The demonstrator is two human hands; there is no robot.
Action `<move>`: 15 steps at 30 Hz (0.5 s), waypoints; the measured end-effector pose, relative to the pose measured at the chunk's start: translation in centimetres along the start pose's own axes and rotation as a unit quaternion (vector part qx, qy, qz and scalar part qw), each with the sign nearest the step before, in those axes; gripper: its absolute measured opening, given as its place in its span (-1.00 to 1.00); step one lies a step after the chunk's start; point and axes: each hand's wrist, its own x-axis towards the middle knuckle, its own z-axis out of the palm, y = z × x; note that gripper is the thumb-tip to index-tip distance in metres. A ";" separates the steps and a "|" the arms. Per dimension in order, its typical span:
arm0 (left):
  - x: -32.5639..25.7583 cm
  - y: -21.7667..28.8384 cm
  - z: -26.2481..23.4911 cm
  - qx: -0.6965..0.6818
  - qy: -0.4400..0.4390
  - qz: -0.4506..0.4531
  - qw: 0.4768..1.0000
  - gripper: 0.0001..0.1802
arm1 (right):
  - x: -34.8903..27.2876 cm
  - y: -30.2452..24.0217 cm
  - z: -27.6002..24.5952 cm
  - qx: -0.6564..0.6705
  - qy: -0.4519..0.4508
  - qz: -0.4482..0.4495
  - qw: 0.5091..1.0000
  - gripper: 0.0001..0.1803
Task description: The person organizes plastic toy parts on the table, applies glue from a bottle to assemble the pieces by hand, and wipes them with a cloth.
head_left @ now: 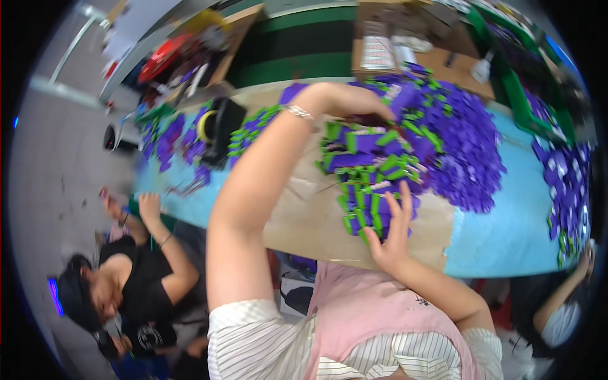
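Across the table reaches my left hand [362,101], a bracelet at its wrist, bent over the far side of a heap of small purple-and-green pieces [380,152]. Its fingers are blurred and partly hidden among the pieces, so I cannot tell what they hold. Nearer to me, my right hand [394,244] lies against the near end of rows of these pieces [364,206], thumb and fingers spread apart. Touching the heap's right side is a large mound of flat purple pieces [465,152], some with green ends. The exact kind of piece is too blurred to tell.
A black tape dispenser [226,130] with yellow tape stands left of my left arm. More pieces [567,190] lie at the right end, below a green crate [529,107]. One co-worker [130,266] sits at the left; another person's arm [563,297] shows at right.
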 end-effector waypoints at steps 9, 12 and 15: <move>-2.5 -6.3 8.2 0.176 0.539 0.262 0.781 -0.56 | -1.7 3.6 -9.7 -0.122 -0.218 -0.068 0.966 -0.02; -5.3 -9.3 15.9 0.144 0.566 0.265 0.767 -0.61 | -2.3 3.5 -10.3 -0.176 -0.282 -0.083 0.939 0.02; -4.1 -14.2 18.7 0.053 0.616 0.183 0.764 -0.56 | -1.6 3.8 -9.1 -0.199 -0.290 -0.073 0.933 0.08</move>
